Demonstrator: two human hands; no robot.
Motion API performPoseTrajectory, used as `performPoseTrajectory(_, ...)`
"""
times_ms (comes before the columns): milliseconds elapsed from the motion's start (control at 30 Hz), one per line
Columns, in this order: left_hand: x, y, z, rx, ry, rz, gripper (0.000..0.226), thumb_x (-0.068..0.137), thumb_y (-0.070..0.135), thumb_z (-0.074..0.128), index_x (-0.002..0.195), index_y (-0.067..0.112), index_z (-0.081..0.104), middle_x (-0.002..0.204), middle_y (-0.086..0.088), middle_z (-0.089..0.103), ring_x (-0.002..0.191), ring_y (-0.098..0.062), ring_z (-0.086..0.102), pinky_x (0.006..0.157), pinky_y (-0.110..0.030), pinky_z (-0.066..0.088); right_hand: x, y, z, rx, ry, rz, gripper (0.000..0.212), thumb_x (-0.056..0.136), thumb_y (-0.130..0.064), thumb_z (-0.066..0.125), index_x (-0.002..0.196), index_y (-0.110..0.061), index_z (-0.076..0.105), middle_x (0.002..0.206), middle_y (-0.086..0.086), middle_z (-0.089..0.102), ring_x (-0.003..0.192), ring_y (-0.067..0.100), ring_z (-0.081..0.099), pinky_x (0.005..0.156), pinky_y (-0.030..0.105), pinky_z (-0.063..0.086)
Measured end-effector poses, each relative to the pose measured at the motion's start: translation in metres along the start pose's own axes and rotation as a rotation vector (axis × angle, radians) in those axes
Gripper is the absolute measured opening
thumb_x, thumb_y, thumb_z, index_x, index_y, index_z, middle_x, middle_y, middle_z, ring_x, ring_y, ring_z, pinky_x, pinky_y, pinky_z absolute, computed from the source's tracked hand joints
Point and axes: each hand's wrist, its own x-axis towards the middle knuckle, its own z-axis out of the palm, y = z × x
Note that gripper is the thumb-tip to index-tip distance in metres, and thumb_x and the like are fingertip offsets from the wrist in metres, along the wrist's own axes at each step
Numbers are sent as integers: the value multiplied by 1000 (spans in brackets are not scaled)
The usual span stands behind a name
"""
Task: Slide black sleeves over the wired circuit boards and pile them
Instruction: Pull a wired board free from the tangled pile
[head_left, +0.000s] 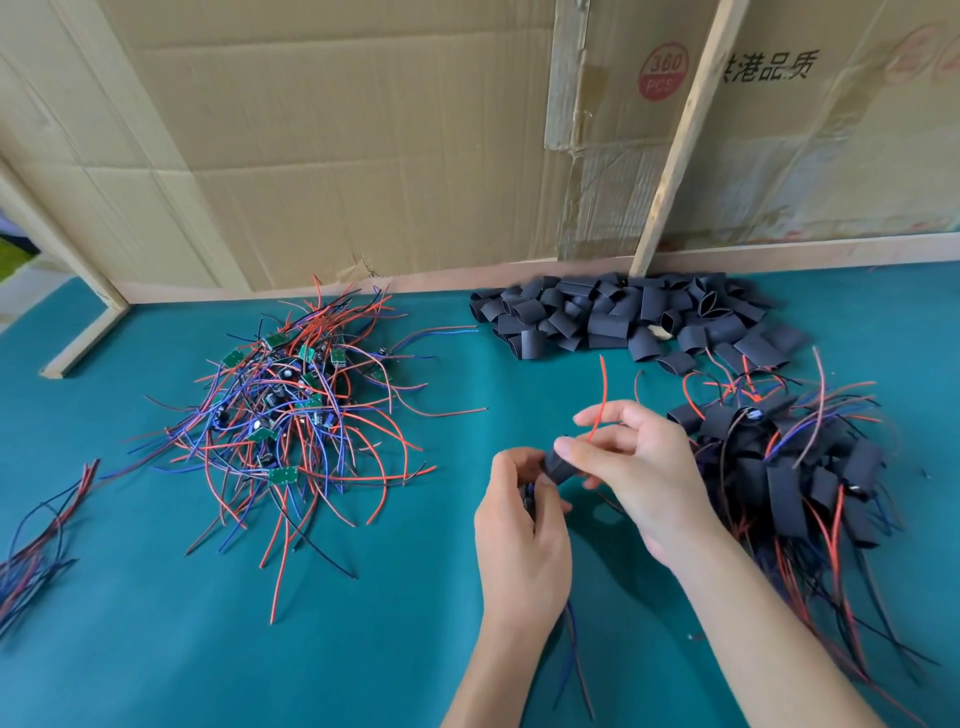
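Many sleeved boards already lie piled at right, while many bare boards and loose sleeves wait on the tabletop. Left hand grips one board's wires; right hand pinches a sleeve onto it.

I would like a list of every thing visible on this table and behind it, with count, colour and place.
pile of bare wired circuit boards: one, green boards with red, blue, black wires, left of centre.
heap of empty black sleeves: one, far right.
pile of sleeved boards: one, black, near right.
loose wire bundle: one, red, blue, black, left edge.
teal table cover: one.
cardboard wall: brown, behind.
black sleeve in work: one, between both hands.
left hand: holds wires.
right hand: pinches sleeve.
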Motion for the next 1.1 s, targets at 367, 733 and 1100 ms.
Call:
performPoseTrajectory(367,0,1,1,-41,-1,-50,23,95,9,65,104,30,60,85,12,73,69,-18,72,69,-29,57,3,-1,-10,101,167,-61,23,81,-5,85,97,-10,69,69,8,74,59,15,64,56,19,51)
performPoseTrajectory(733,0,-7,5,98,-31,-8,20,93,14,71,98,27,56,89,15,75,61,-8,59,56,-11,40,0,-2,-6,-117,121,-55,28,70,-37,86,88,-21,72,73,3,77,66,15,70,56,23,54)
performPoseTrajectory(1100,0,-9,9,253,-130,17,24,96,20,65,101,30,44,89,18,75,56,-9,52,57,-27,41,-2,-7,-9,-382,134,-220,20,78,-19,89,84,-26,70,68,-14,74,63,3,69,67,17,53)
